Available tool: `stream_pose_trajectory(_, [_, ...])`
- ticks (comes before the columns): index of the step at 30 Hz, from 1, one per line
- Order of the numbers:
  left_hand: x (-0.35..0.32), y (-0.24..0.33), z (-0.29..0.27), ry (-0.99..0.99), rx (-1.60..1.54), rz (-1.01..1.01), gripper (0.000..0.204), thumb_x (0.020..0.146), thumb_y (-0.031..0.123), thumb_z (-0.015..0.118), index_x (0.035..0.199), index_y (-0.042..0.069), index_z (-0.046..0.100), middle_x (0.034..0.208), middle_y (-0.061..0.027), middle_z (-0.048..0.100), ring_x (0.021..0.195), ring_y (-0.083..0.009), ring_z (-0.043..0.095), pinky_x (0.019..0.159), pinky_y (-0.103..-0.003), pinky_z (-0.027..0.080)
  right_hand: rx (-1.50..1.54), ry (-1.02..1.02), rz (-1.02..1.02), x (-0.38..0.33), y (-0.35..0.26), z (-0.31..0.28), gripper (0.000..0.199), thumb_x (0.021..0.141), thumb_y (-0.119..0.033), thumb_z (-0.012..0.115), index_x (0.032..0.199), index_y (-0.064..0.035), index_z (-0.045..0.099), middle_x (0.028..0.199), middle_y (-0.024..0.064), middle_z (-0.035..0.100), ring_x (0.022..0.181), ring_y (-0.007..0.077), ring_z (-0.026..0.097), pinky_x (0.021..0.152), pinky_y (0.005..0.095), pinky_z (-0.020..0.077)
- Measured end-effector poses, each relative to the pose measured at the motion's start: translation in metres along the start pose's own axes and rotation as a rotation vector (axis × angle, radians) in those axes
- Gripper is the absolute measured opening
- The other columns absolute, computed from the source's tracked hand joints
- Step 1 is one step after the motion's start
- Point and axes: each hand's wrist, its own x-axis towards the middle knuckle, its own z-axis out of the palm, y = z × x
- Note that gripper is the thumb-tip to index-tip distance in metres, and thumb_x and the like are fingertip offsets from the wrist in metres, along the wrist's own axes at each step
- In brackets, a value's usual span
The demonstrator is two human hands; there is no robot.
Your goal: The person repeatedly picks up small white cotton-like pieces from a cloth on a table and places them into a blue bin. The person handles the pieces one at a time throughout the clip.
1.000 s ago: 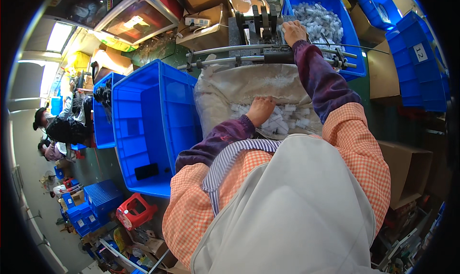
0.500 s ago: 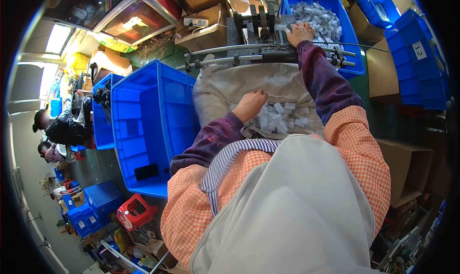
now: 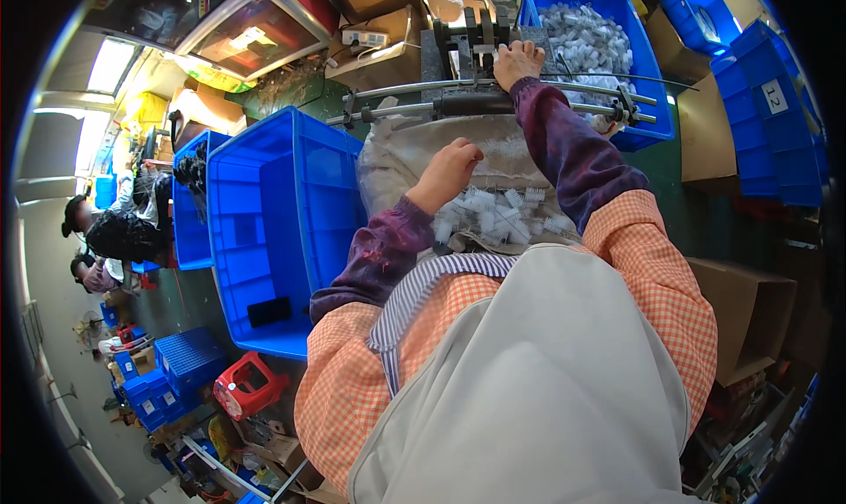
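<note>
A: Where are the hands placed?

B: The left hand [image 3: 449, 167] hovers over the heap of small white plastic parts [image 3: 498, 215] lying on the cloth sack [image 3: 414, 156] in front of the person. Its fingers are curled loosely; whether they enclose a part cannot be told. The right hand [image 3: 518, 62] rests palm-down at the dark metal fixture [image 3: 476, 37] above the two curved rails [image 3: 414, 99]; its fingers are bent over the fixture, and anything under them is hidden.

A: How far along does the work appear?

B: Judging by the piles, well under way but unfinished. The far blue bin [image 3: 648, 81] holds many white parts, while a sizeable heap remains on the sack. The large blue bin [image 3: 273, 231] at the left is nearly empty, with one dark object on its floor.
</note>
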Motion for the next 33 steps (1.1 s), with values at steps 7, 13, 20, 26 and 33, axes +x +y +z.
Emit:
stream_pose_trajectory(7, [0.000,0.004,-0.006,0.102,-0.107,-0.073,0.014,0.073,0.001,0.058,0.087,0.000,0.060,0.085,-0.0152,0.059,0.078,-0.0314,0.059,0.067,-0.035,0.048,-0.053,-0.102,0.026,-0.003,0.035,-0.018,0.027,0.080,-0.027,0.047,0.098,-0.0135,0.062,0.107,0.0094,0.055,0.107,0.0274,0.047,0.092,0.0463,0.0269])
stream_pose_trajectory(13, [0.014,0.016,-0.005,0.125,-0.158,-0.066,0.014,0.074,0.001,0.059,0.088,0.000,0.060,0.083,-0.0127,0.058,0.074,-0.0250,0.060,0.064,-0.030,0.046,0.017,-0.117,0.016,0.017,0.084,-0.003,0.024,0.081,-0.024,0.047,0.097,-0.0139,0.060,0.104,0.0088,0.059,0.099,0.0266,0.056,0.086,0.0439,0.0358])
stream_pose_trajectory(20, [0.032,0.032,-0.003,0.183,-0.184,0.016,0.014,0.075,0.000,0.059,0.088,0.001,0.059,0.083,-0.0120,0.058,0.073,-0.0242,0.059,0.063,-0.030,0.046,-0.171,-0.028,0.309,0.021,0.123,-0.053,0.023,0.078,-0.029,0.054,0.095,-0.0149,0.060,0.096,0.0134,0.063,0.090,0.0282,0.062,0.074,0.0434,0.0452])
stream_pose_trajectory(26, [0.051,0.038,0.002,0.298,-0.100,0.108,0.014,0.075,0.001,0.060,0.090,0.002,0.059,0.086,-0.0119,0.058,0.076,-0.0264,0.060,0.065,-0.032,0.047,0.837,-0.580,-0.354,-0.060,0.061,-0.120,0.033,0.082,-0.018,0.053,0.113,-0.0081,0.057,0.087,0.0154,0.061,0.077,0.0187,0.059,0.070,0.0293,0.0460])
stream_pose_trajectory(33, [0.025,0.024,0.019,0.163,0.102,0.015,0.030,0.075,0.016,0.065,0.100,0.004,0.054,0.099,-0.0119,0.056,0.087,-0.0308,0.056,0.071,-0.038,0.047,0.583,-0.118,-0.289,-0.026,0.060,-0.039,0.017,0.080,-0.014,0.051,0.092,-0.0073,0.060,0.089,0.0129,0.061,0.085,0.0309,0.058,0.074,0.0386,0.0449])
